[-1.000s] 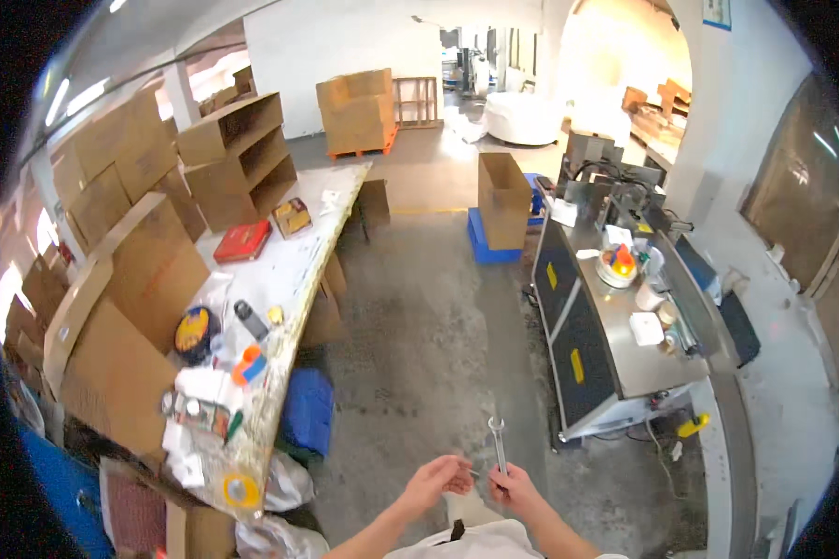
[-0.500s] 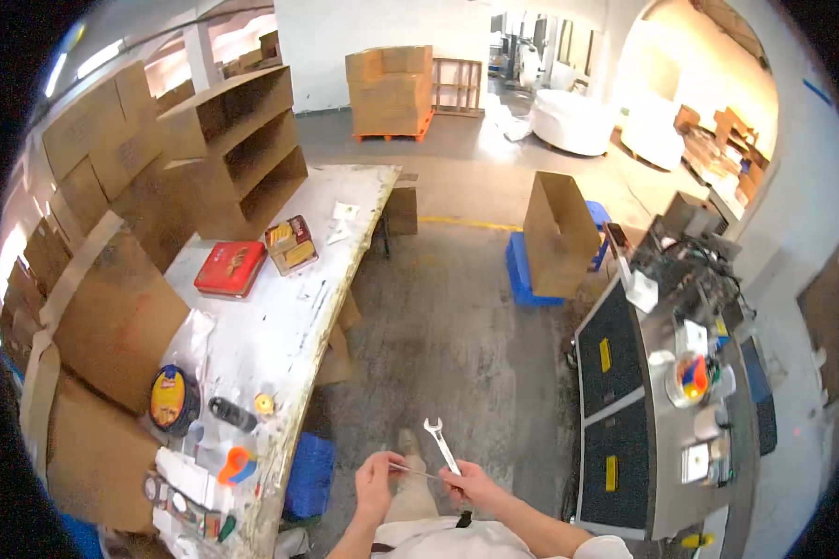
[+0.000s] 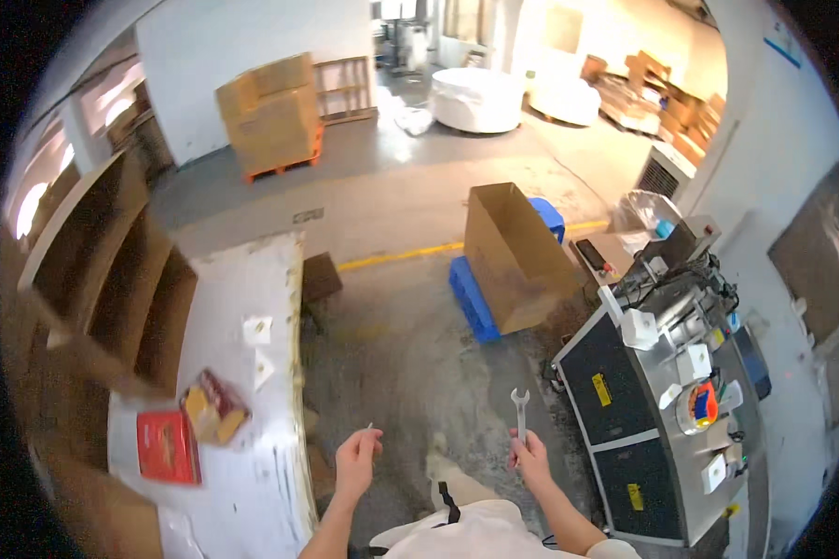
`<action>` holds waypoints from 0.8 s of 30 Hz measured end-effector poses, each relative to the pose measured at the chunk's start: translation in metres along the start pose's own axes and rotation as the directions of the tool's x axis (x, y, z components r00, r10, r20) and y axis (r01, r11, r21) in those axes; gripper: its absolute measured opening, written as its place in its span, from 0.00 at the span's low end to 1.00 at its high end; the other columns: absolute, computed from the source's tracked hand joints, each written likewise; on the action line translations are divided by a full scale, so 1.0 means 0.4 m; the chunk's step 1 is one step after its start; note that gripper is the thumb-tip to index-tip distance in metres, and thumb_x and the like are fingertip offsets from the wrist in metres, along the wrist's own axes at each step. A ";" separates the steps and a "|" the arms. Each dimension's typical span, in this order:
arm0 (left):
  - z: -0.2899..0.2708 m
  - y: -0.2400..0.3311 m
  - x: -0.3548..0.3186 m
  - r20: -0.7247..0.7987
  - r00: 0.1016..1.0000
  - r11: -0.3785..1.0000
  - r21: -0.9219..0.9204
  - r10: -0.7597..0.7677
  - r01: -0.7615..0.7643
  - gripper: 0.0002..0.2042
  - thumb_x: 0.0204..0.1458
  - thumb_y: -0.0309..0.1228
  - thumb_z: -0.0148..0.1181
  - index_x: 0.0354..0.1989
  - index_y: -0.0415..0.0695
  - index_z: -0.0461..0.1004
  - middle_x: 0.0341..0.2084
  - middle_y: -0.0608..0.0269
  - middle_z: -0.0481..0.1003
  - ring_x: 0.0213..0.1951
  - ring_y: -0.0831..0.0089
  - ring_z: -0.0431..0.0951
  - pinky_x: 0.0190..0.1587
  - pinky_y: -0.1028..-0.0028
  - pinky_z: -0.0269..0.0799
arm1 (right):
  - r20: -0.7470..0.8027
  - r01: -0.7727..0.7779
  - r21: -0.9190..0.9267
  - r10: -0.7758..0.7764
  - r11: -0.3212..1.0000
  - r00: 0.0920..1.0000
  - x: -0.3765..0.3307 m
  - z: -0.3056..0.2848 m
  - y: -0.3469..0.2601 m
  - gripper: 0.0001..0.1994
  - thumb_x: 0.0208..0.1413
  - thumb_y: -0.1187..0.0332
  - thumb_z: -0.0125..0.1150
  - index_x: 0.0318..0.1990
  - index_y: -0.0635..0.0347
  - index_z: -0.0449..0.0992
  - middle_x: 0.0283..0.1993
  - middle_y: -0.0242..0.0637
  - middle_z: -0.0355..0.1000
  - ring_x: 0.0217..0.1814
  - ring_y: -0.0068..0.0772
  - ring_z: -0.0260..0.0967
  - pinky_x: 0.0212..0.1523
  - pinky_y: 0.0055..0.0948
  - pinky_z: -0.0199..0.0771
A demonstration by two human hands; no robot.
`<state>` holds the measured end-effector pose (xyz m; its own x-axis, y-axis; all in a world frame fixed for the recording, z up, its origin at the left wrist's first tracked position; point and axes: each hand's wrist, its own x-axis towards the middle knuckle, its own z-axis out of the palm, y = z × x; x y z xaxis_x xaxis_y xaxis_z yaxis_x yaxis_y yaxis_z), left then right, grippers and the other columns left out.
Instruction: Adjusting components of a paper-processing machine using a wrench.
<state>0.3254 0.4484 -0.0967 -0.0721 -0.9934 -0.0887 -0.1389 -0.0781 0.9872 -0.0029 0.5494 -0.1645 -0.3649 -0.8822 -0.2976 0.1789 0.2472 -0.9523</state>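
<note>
Silver, the open-end wrench [image 3: 520, 415] stood head-up in the right hand [image 3: 531, 459], probably for clearance; the left hand [image 3: 355, 457] pinched a thin piece [image 3: 370, 426].

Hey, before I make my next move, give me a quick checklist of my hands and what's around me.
1. Wrench gripped in right hand: ok, open end pointing away from you.
2. Left hand item identified: cannot tell; only a small pale tip shows at the fingers.
3. Hands apart: ok, floor shows between them.
4. Right hand off the black-fronted cabinet: ok, a gap shows.
5. Way ahead unobstructed: not ok, cardboard box on blue pallet stands ahead.
</note>
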 end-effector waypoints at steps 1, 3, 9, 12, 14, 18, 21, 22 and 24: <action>0.015 0.009 0.098 0.028 0.999 0.997 0.069 -0.031 0.029 0.14 0.63 0.34 0.50 0.39 0.37 0.78 0.23 0.66 0.76 0.28 0.80 0.72 0.35 0.77 0.68 | -0.027 -0.093 0.083 0.095 0.992 0.995 0.084 0.014 -0.004 0.08 0.63 0.66 0.53 0.42 0.61 0.71 0.22 0.28 0.66 0.21 0.21 0.64 0.22 0.24 0.65; 0.043 -0.012 0.278 0.073 0.997 0.987 0.160 -0.020 0.008 0.14 0.63 0.34 0.50 0.39 0.36 0.78 0.24 0.64 0.77 0.29 0.78 0.74 0.36 0.77 0.69 | -0.048 -0.087 0.037 0.089 0.995 0.995 0.270 0.028 0.058 0.07 0.63 0.66 0.53 0.39 0.60 0.70 0.22 0.28 0.66 0.21 0.21 0.64 0.22 0.24 0.65; 0.066 0.018 0.775 0.157 0.986 0.953 0.304 -0.058 0.007 0.13 0.62 0.34 0.52 0.38 0.36 0.79 0.27 0.61 0.78 0.31 0.76 0.76 0.37 0.74 0.71 | 0.005 -0.193 -0.033 0.193 0.981 0.981 0.802 0.251 -0.159 0.10 0.62 0.62 0.54 0.33 0.58 0.70 0.21 0.29 0.68 0.20 0.21 0.65 0.21 0.26 0.65; 0.051 -0.002 1.001 0.068 0.992 0.945 0.317 -0.102 0.075 0.14 0.63 0.35 0.50 0.39 0.36 0.78 0.23 0.65 0.75 0.27 0.79 0.72 0.32 0.75 0.69 | 0.027 -0.062 -0.077 0.064 0.995 0.998 1.100 0.362 -0.209 0.11 0.63 0.61 0.53 0.33 0.58 0.70 0.20 0.27 0.66 0.19 0.19 0.62 0.20 0.24 0.62; 0.032 -0.024 1.172 -0.004 0.978 0.944 0.262 -0.206 0.200 0.14 0.62 0.35 0.51 0.38 0.36 0.78 0.21 0.66 0.74 0.26 0.80 0.71 0.29 0.76 0.67 | 0.096 -0.016 -0.072 0.023 0.997 0.995 1.285 0.444 -0.321 0.14 0.64 0.60 0.53 0.29 0.57 0.67 0.19 0.25 0.63 0.18 0.17 0.60 0.19 0.23 0.58; 0.024 -0.043 1.546 -0.030 0.990 0.953 0.268 -0.136 0.139 0.15 0.64 0.35 0.48 0.34 0.36 0.76 0.14 0.70 0.66 0.19 0.83 0.62 0.23 0.78 0.57 | 0.156 -0.008 -0.094 0.023 0.995 0.988 1.623 0.535 -0.445 0.16 0.64 0.59 0.54 0.26 0.57 0.66 0.18 0.25 0.63 0.18 0.17 0.60 0.19 0.24 0.58; 0.036 -0.035 1.881 -0.015 0.988 0.930 0.337 -0.153 0.149 0.16 0.64 0.35 0.47 0.33 0.35 0.75 0.14 0.68 0.66 0.19 0.82 0.63 0.23 0.78 0.57 | 0.045 -0.025 -0.092 0.029 0.995 0.999 1.859 0.556 -0.442 0.14 0.64 0.60 0.53 0.28 0.58 0.68 0.22 0.28 0.67 0.21 0.19 0.63 0.22 0.24 0.63; 0.050 -0.022 2.009 0.009 0.991 0.941 0.316 -0.133 0.123 0.16 0.64 0.35 0.47 0.32 0.35 0.75 0.14 0.68 0.67 0.19 0.82 0.64 0.23 0.77 0.58 | 0.020 -0.080 -0.060 0.081 0.995 0.996 1.936 0.565 -0.456 0.13 0.64 0.60 0.53 0.29 0.58 0.69 0.23 0.29 0.69 0.22 0.20 0.65 0.23 0.23 0.65; 0.098 0.023 2.234 0.112 0.991 0.950 0.310 -0.068 0.030 0.16 0.64 0.35 0.47 0.31 0.34 0.74 0.14 0.68 0.65 0.18 0.81 0.63 0.23 0.76 0.57 | -0.059 -0.120 0.061 0.124 0.991 0.991 2.033 0.554 -0.491 0.12 0.64 0.61 0.53 0.31 0.59 0.70 0.24 0.30 0.70 0.23 0.20 0.66 0.24 0.23 0.67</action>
<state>0.2210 -0.4369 -0.1719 -0.1727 -0.9703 -0.1695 -0.4401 -0.0780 0.8946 -0.1322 -0.3054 -0.2045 -0.3931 -0.8198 -0.4165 0.2767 0.3265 -0.9038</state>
